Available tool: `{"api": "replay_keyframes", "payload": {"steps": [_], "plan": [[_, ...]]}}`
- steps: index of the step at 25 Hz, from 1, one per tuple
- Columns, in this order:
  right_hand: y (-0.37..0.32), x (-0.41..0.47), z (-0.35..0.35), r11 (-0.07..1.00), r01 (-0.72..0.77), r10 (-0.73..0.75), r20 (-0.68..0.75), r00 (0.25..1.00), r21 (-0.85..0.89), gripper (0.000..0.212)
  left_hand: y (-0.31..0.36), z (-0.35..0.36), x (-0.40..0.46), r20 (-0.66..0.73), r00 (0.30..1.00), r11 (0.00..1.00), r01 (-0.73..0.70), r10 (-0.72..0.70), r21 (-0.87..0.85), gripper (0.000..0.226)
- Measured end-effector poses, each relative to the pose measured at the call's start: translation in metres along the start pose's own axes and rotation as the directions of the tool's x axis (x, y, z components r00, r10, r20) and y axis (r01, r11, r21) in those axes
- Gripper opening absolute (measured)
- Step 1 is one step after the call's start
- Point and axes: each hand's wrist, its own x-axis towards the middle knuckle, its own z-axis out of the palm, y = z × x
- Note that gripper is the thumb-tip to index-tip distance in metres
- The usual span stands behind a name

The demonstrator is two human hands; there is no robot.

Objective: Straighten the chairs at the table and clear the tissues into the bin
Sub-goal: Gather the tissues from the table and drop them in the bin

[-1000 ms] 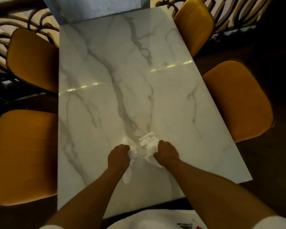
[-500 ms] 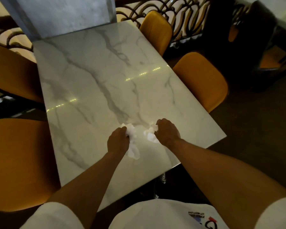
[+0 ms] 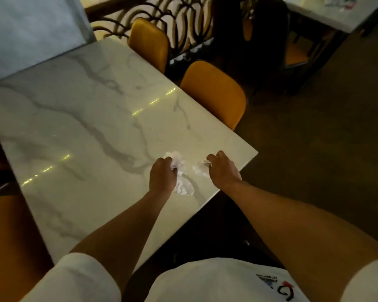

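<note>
Both fists are closed on tissues — left hand (image 3: 163,177) gripping a trailing tissue (image 3: 183,186), right hand (image 3: 223,171) a smaller wad (image 3: 200,170) — above the table (image 3: 85,127). Beyond, orange chairs (image 3: 214,92) look tucked in; no bin in sight, so dumping remains.

You wore a white short-sleeved shirt (image 3: 223,282), its sleeves ending above the elbows, so both forearms were bare. Your left sleeve (image 3: 74,280) showed plain white at the lower left, and your right sleeve (image 3: 367,282) at the lower right corner. On the chest sat a printed logo (image 3: 277,285): small dark lettering, too blurred to read, with a black curved mark and a red spot. Your left hand (image 3: 163,176) and right hand (image 3: 224,168) had no gloves, rings or watch.
</note>
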Motion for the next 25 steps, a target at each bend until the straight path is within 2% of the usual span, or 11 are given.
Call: {"api": "replay_keyframes", "payload": {"steps": [4,7,11,14,19,23,25], "plan": [[0.076,-0.014,-0.020,0.992,-0.099,0.099,0.008,0.995,0.076,0.036,0.070,0.044,0.000,0.107,0.992,0.998,-0.070,0.070,-0.003,0.020],[0.152,-0.023,-0.031,0.973,-0.175,0.182,-0.031,0.983,0.150,0.031,0.132,0.085,-0.011,0.164,0.984,0.998,-0.067,0.066,0.000,0.022],[0.245,-0.036,-0.037,0.953,-0.252,0.245,0.066,0.967,0.168,0.031,0.196,0.139,-0.035,0.235,0.970,0.997,-0.076,0.066,0.031,0.028],[0.305,-0.038,-0.031,0.922,-0.346,0.316,0.177,0.932,0.176,0.034,0.230,0.184,-0.049,0.301,0.952,0.997,-0.071,0.059,0.030,0.024],[0.357,-0.030,0.002,0.766,-0.563,0.455,0.358,0.815,0.309,0.035,0.250,0.248,-0.044,0.347,0.936,0.999,0.053,-0.049,-0.003,0.019],[0.394,-0.009,0.058,0.695,-0.630,0.474,0.439,0.764,0.347,0.031,0.236,0.311,-0.024,0.415,0.898,0.988,0.153,-0.145,0.014,0.015],[0.414,0.003,0.086,0.650,-0.655,0.491,0.445,0.749,0.385,0.040,0.220,0.353,-0.010,0.447,0.874,0.980,0.193,-0.192,0.043,0.015]]}}
